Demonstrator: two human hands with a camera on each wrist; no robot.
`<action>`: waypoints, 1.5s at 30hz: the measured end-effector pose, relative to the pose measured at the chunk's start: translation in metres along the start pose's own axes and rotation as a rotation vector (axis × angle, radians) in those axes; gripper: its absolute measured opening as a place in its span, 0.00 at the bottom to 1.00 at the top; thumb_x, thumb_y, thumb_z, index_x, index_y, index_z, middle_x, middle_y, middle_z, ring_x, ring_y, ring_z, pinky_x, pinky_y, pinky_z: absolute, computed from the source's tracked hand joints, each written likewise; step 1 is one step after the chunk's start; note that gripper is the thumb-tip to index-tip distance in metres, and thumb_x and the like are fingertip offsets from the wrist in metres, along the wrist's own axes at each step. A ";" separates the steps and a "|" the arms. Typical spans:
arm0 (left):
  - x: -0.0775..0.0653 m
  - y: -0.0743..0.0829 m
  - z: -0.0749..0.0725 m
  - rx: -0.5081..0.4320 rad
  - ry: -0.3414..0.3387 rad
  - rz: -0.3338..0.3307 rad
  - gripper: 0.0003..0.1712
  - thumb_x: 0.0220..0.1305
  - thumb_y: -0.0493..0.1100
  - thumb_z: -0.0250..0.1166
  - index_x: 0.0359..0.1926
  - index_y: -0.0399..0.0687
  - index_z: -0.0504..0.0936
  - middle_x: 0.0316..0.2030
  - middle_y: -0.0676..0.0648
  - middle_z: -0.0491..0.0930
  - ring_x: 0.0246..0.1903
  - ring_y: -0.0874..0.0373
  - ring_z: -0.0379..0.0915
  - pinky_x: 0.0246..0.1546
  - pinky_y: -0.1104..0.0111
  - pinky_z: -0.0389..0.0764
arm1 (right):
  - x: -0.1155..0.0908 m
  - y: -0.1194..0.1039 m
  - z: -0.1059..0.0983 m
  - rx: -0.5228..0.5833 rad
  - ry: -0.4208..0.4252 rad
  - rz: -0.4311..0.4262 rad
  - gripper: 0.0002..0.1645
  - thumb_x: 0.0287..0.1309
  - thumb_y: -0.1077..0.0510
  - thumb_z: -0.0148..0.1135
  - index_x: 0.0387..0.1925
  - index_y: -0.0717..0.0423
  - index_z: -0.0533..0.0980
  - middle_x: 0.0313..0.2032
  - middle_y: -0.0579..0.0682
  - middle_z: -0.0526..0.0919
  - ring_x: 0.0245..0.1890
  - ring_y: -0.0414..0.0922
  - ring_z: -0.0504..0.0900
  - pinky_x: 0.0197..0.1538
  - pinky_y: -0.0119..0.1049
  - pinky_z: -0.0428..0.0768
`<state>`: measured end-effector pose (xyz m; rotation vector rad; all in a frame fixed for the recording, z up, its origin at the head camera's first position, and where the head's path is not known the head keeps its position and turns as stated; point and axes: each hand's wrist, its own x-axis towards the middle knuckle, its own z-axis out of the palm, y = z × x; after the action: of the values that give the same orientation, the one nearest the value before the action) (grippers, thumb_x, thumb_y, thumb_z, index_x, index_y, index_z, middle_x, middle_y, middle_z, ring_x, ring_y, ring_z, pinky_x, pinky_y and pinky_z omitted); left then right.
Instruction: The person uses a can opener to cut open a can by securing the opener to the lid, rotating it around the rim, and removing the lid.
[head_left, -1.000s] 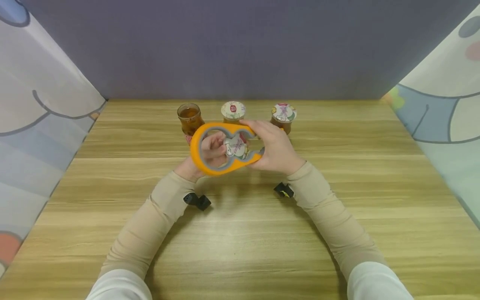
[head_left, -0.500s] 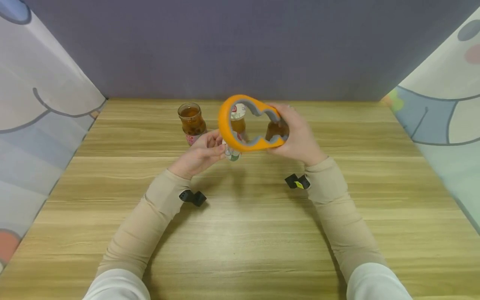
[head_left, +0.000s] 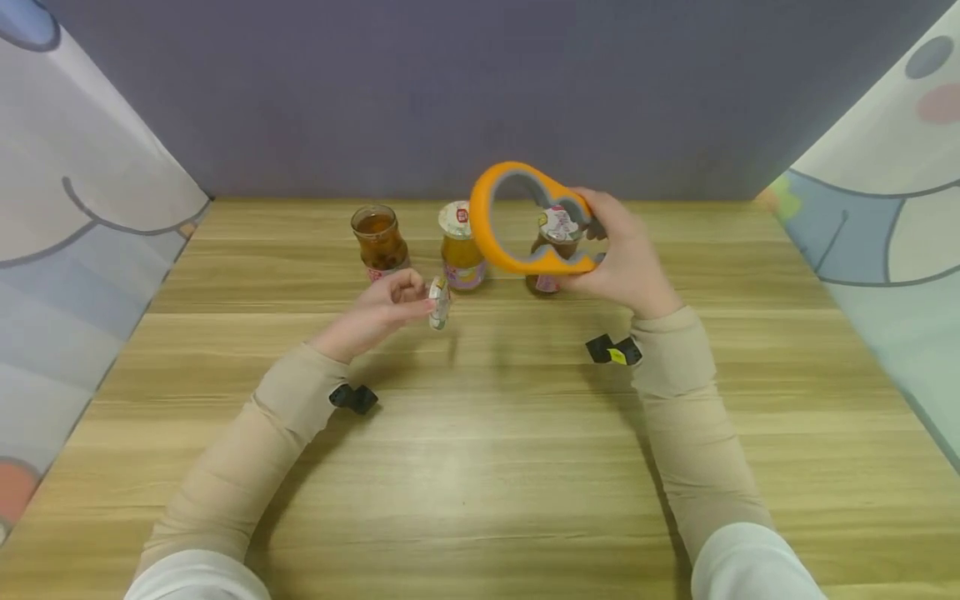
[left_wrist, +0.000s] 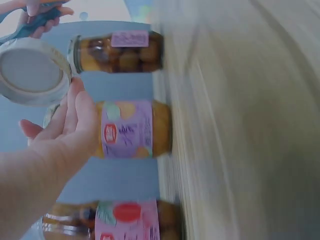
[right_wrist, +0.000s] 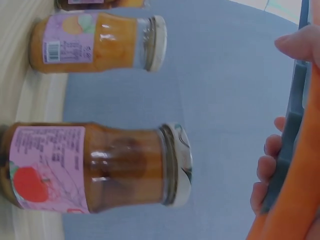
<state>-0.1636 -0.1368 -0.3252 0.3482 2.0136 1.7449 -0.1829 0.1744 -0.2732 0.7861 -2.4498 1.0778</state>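
Sleeves [head_left: 198,575] in white enter from the bottom corners, giving way to beige forearm covers [head_left: 217,483] that reach forward over a wood-grain table [head_left: 465,467]. A small black camera [head_left: 354,398] sits at the inside of the left wrist, and a matching black unit [head_left: 613,350] with a yellow mark at the right.

Past them, the left hand [head_left: 371,317] pinches a round lid [head_left: 439,303] by its rim between thumb and fingers, the grip closed to the lid's thickness. The lid is held in the air, tipped up on edge; the left wrist view shows its pale underside. To the right and higher, the right hand [head_left: 626,258] grips the narrow end of an orange tool [head_left: 489,217], a tapering loop with a scalloped grey lining, fingers bent around its edge. The tool is raised, its wide end pointing left, well apart from the lid.

Behind the hands, three glass jars stand upright in a row. The left jar [head_left: 381,242] holds amber liquid, its mouth uncovered. The middle jar [head_left: 465,254], with orange contents and a lilac label, and the brown right jar [right_wrist: 120,170], partly seen through the loop, both wear white patterned caps.

Farthest back rises a plain grey-blue wall [head_left: 480,100], flanked by panels [head_left: 82,208] printed with cartoon shapes.
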 end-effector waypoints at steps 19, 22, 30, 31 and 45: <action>-0.025 -0.003 -0.037 0.606 0.106 -0.123 0.36 0.57 0.50 0.66 0.60 0.37 0.63 0.58 0.36 0.69 0.58 0.41 0.66 0.59 0.50 0.68 | 0.003 0.006 -0.007 -0.056 0.016 0.068 0.46 0.32 0.64 0.74 0.60 0.59 0.67 0.41 0.59 0.75 0.35 0.45 0.69 0.38 0.28 0.67; -0.025 -0.004 -0.038 0.738 0.112 -0.107 0.35 0.55 0.49 0.67 0.59 0.36 0.65 0.55 0.35 0.72 0.56 0.40 0.68 0.55 0.49 0.71 | 0.002 0.006 -0.008 -0.059 0.021 0.081 0.47 0.31 0.64 0.74 0.60 0.58 0.67 0.41 0.58 0.75 0.35 0.46 0.69 0.37 0.29 0.67; -0.022 -0.011 -0.035 0.966 0.090 -0.054 0.33 0.50 0.49 0.70 0.54 0.37 0.70 0.47 0.34 0.78 0.42 0.45 0.75 0.39 0.56 0.76 | 0.002 0.008 -0.012 -0.062 0.032 0.120 0.44 0.32 0.64 0.73 0.58 0.57 0.68 0.38 0.54 0.74 0.33 0.44 0.67 0.37 0.30 0.66; -0.022 -0.011 -0.035 0.987 0.080 -0.052 0.34 0.50 0.49 0.70 0.54 0.36 0.70 0.47 0.34 0.78 0.41 0.45 0.76 0.38 0.57 0.76 | 0.002 0.008 -0.012 -0.059 0.030 0.125 0.44 0.32 0.64 0.73 0.58 0.56 0.68 0.38 0.53 0.74 0.33 0.44 0.67 0.37 0.30 0.66; -0.020 -0.011 -0.031 1.088 0.010 -0.032 0.34 0.46 0.40 0.71 0.55 0.33 0.71 0.46 0.35 0.79 0.43 0.44 0.77 0.44 0.52 0.76 | 0.002 0.009 -0.013 -0.087 -0.008 0.152 0.43 0.33 0.61 0.74 0.57 0.55 0.68 0.38 0.54 0.74 0.33 0.45 0.67 0.38 0.35 0.67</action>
<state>-0.1600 -0.1751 -0.3291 0.6102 2.7688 0.4653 -0.1883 0.1886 -0.2686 0.5871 -2.5786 1.0126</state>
